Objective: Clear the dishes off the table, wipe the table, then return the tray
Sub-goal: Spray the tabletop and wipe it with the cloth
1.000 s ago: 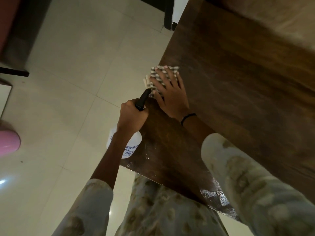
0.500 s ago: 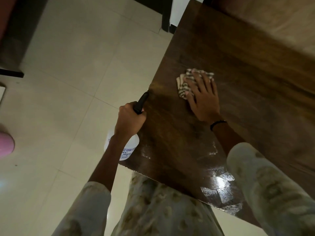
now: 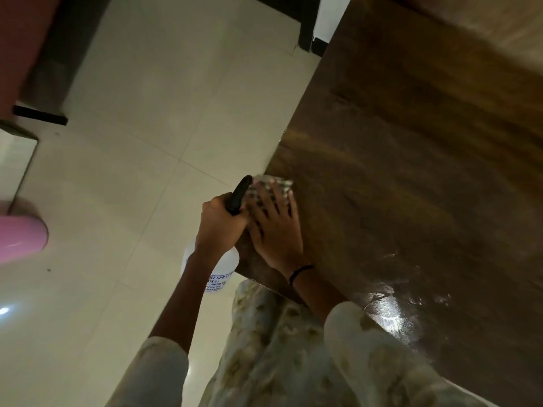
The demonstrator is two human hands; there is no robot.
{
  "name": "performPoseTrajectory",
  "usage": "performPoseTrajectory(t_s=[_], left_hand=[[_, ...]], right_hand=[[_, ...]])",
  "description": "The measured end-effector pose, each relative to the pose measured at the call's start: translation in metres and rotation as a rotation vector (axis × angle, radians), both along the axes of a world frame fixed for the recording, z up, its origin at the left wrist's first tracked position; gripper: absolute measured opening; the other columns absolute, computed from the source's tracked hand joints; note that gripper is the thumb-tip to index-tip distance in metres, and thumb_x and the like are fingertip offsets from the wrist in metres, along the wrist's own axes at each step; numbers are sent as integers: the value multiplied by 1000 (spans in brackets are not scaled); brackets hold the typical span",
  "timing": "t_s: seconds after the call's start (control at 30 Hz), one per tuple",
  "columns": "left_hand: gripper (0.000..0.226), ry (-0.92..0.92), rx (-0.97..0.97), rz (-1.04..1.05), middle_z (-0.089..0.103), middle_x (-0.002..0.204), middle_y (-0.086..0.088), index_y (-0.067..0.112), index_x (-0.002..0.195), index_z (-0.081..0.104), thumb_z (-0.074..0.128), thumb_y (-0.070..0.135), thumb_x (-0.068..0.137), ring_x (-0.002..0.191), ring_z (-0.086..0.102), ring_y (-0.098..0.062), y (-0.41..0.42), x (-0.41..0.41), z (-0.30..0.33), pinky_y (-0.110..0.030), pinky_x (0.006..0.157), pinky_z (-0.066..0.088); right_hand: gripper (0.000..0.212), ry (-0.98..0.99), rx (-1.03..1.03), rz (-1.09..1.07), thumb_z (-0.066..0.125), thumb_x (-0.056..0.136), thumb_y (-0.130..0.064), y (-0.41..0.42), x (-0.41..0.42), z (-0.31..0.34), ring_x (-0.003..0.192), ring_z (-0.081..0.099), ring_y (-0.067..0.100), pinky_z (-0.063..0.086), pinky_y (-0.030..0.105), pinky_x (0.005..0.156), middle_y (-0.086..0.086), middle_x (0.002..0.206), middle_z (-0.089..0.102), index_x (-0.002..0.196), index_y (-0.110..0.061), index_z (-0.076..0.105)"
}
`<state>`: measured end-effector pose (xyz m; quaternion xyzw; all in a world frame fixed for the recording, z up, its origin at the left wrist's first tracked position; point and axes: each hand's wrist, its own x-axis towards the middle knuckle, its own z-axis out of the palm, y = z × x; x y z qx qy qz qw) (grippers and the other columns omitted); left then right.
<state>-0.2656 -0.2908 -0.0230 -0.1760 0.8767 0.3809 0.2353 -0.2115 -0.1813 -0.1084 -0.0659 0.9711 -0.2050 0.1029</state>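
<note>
A dark wooden table (image 3: 411, 177) fills the right side of the head view, wet and shiny near its front edge. My right hand (image 3: 274, 227) lies flat, fingers spread, pressing a checked cloth (image 3: 271, 185) onto the table's left edge. My left hand (image 3: 219, 223) grips the black trigger head of a white spray bottle (image 3: 216, 271), held just off the table's corner, right beside the right hand. Most of the cloth is hidden under my fingers.
Pale tiled floor (image 3: 132, 171) spreads to the left of the table. A pink rounded object (image 3: 20, 239) sits at the far left edge. Dark furniture legs (image 3: 307, 33) stand at the top near the table's far corner.
My right hand slid the cloth from the table's middle back to its left edge, close against the left hand. The spray bottle stayed about where it was.
</note>
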Motion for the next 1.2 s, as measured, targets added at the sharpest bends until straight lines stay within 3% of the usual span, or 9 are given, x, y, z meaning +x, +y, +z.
performPoseTrajectory(t_s=[0.1,0.2,0.3,0.37,0.5,0.73,0.9,1.03,1.2], left_hand=[[13,13,-20,49,41,53,-10,-5,67,54,57,2,78,48,31,-22,-13,17,-2,-27,48,28],[22,55,-26,72,41,51,-14,0,65,50,57,8,84,47,36,-25,-18,35,-2,-34,48,32],[24,83,-18,77,41,53,-15,3,63,49,57,10,85,48,35,-26,-13,51,0,-31,47,30],[22,96,-17,84,43,55,-15,4,66,52,58,12,86,48,36,-25,-7,60,1,-28,47,29],[18,119,11,99,47,60,-16,2,75,58,59,16,86,51,41,-25,6,76,2,-30,50,34],[12,147,67,119,49,62,-17,8,79,57,59,17,87,54,47,-27,8,103,6,-36,56,43],[17,104,105,144,46,58,-14,12,70,55,58,16,87,53,45,-26,-7,121,4,-35,57,42],[18,109,112,156,46,57,-15,7,71,55,58,15,86,53,44,-28,-23,127,0,-35,56,42],[15,142,131,139,46,57,-14,1,72,57,58,10,84,55,42,-28,-39,128,2,-36,55,40]], right_hand=[[46,5,-45,170,37,97,-34,-11,46,0,144,25,28,14,51,119,5,154,36,143,-24,41],[44,19,-72,357,42,97,-32,5,77,2,145,23,23,10,46,121,-1,155,34,141,-29,45],[46,78,-69,472,44,96,-31,38,67,3,145,23,21,8,43,121,-3,154,35,142,-30,45],[45,103,-29,413,43,96,-32,61,55,2,144,25,23,10,43,120,-1,153,38,141,-29,46],[49,70,98,69,38,98,-37,105,52,4,146,21,24,17,48,119,1,156,32,145,-28,41],[50,-24,136,-366,31,99,-39,99,160,7,147,18,29,18,52,118,6,157,29,147,-25,35],[49,-36,102,-336,30,99,-39,45,173,9,145,22,29,17,51,116,6,154,35,144,-25,40],[46,1,34,-160,36,96,-32,2,132,5,143,30,31,19,54,116,7,151,40,140,-23,48],[49,11,58,106,35,96,-39,-27,104,-1,146,23,29,18,51,118,3,156,32,142,-25,45]])
